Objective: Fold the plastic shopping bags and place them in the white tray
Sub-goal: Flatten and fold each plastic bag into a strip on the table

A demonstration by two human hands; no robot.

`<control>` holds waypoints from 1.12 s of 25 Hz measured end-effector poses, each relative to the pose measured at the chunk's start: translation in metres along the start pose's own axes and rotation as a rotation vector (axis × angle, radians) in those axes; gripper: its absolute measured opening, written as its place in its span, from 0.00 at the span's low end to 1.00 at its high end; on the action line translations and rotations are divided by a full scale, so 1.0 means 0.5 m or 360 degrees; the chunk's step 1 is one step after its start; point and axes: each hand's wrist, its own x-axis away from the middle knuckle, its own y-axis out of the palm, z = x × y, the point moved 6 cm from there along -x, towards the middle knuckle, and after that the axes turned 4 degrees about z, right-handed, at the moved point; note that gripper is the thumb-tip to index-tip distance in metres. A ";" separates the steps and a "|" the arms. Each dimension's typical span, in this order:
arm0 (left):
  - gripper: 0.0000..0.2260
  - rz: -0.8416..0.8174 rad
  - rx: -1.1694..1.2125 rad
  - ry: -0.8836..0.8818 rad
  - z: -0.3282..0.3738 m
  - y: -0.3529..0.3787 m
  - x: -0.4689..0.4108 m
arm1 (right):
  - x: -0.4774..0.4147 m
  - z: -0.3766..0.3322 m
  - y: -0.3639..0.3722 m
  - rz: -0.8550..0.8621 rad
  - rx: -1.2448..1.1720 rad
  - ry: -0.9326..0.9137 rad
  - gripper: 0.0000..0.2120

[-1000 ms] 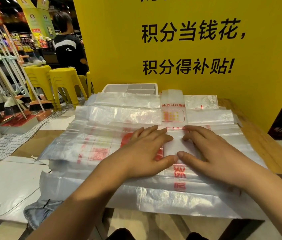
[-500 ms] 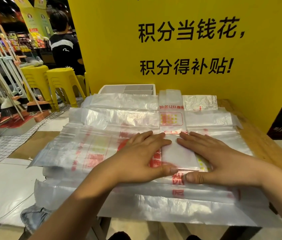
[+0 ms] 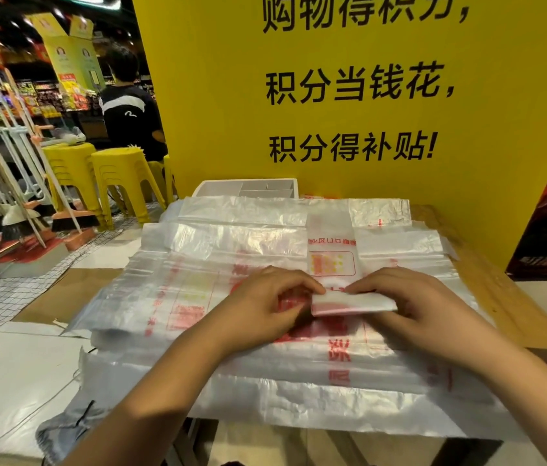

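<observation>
Brooms (image 3: pixel 13 210) stand far left of the grip, with yellow stools (image 3: pixel 120 176) a little nearer to it. Left hand (image 3: pixel 265 307) curls its fingers over the left end of the folded bag (image 3: pixel 353 303) and pinches it, fingertips on the top edge. That bag is a short white strip with a red-printed lower edge. It is held between both hands just over the pile (image 3: pixel 181 297) of flat bags, which spreads below the grip and out to both sides; whether it touches the pile I cannot tell. Right hand (image 3: pixel 413 304) grips the strip's right end, fingers curled over the top, thumb out of sight. Beyond the grip and well apart from it, the tray (image 3: pixel 248 189) sits at the pile's far edge, against the yellow board (image 3: pixel 517 129). Right of the right hand, bare table (image 3: pixel 507 317) shows past the pile.
</observation>
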 end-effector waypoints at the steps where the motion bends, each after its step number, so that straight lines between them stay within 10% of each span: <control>1: 0.11 0.0011 0.0056 -0.0037 0.001 -0.002 -0.001 | -0.003 -0.004 -0.001 0.0018 -0.0062 0.0033 0.11; 12: 0.06 0.0165 0.0061 -0.0250 0.011 -0.012 -0.029 | -0.037 0.033 0.028 0.0113 -0.0151 0.0535 0.07; 18: 0.17 0.0311 0.0066 -0.0363 0.002 0.001 -0.029 | -0.059 0.042 0.050 0.0040 0.0106 0.0599 0.32; 28: 0.10 0.0305 -0.0333 -0.0157 0.008 0.015 -0.028 | -0.057 0.028 0.069 0.0026 0.0549 0.0570 0.27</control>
